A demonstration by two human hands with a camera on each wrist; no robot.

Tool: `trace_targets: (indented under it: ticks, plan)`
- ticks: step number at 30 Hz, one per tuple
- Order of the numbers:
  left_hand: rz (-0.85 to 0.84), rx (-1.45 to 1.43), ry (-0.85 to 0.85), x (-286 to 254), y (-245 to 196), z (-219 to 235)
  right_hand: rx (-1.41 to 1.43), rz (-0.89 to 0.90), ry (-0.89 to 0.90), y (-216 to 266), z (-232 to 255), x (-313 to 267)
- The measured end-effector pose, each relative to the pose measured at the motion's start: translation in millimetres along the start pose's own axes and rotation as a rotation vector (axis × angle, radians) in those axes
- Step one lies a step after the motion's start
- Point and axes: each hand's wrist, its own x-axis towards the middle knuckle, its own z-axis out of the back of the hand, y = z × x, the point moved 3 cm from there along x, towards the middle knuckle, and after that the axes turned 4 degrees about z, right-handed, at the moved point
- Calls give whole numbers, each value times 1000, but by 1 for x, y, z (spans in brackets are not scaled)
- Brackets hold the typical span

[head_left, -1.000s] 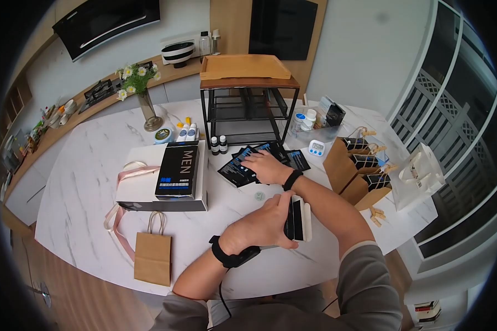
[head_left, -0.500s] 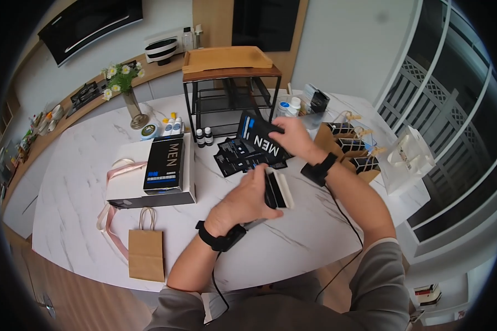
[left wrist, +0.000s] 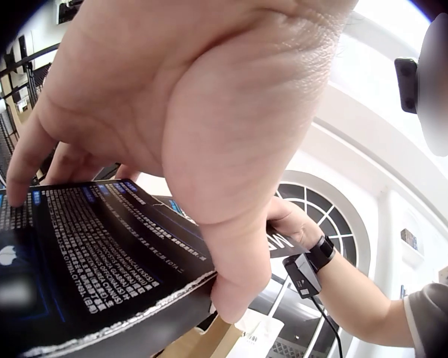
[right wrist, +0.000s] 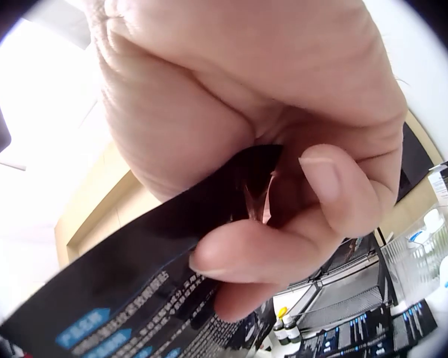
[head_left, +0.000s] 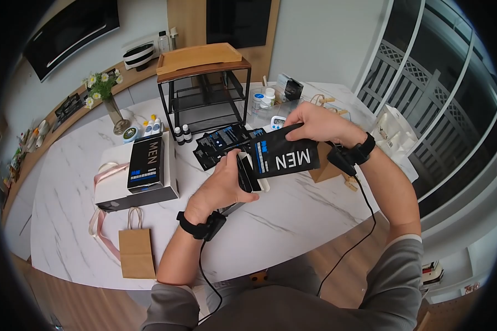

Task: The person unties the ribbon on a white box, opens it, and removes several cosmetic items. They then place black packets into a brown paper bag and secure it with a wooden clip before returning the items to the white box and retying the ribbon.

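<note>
My left hand (head_left: 218,185) grips a black printed box (left wrist: 97,261) by its sides, fingers on one face and thumb on the other. The box's end stands open, its pale flap (head_left: 264,185) folded out. A flat black sachet (head_left: 286,160) marked MEN hangs from my right hand (head_left: 326,124), pinched at its upper edge between thumb and fingers. Its left end lies right at the box's open end. Behind the box, several similar sachets (head_left: 223,140) are spread on the table.
At the left, a second MEN box (head_left: 146,163) lies on a larger white box (head_left: 113,185), with a brown paper bag (head_left: 137,254) in front. A black shelf rack (head_left: 204,118) stands at the back. A white timer (head_left: 278,122) and a clear bin (head_left: 259,117) are to its right.
My right hand has picked a sachet off the spread pile and brought it right and nearer, up to the open box. The left hand keeps its grip on the box.
</note>
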Motion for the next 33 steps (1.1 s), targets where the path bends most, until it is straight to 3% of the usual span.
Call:
trace_targets:
  ticks: [7,10,12,15,17,18,20,26,31,33]
  plan:
    - [24,27,28,-3,-9,0,-62,-59,149,26,-13,-1]
    - [-13,34,34,-4,-9,-2,-102,-54,196,7,-31,20]
    - [-34,-12,74,-3,-10,-5,52,-145,260,3,-47,29]
    - [-57,-44,109,-6,-11,-5,120,-167,215,5,-54,45]
    - [-83,-48,118,-6,-9,-9,103,-200,28,-22,-56,72]
    - [-82,-46,113,-6,-8,-10,102,-196,30,-42,-66,85]
    - [-118,-74,147,-7,-8,-12,-542,180,-313,-69,-80,110]
    - [-115,-37,243,-10,-11,-9,-676,416,-35,-108,-159,176]
    - [-119,-26,206,-11,-8,-5,-576,393,-37,-125,-184,207]
    - [-125,-37,178,-12,-8,-1,-695,463,-12,-122,-186,203]
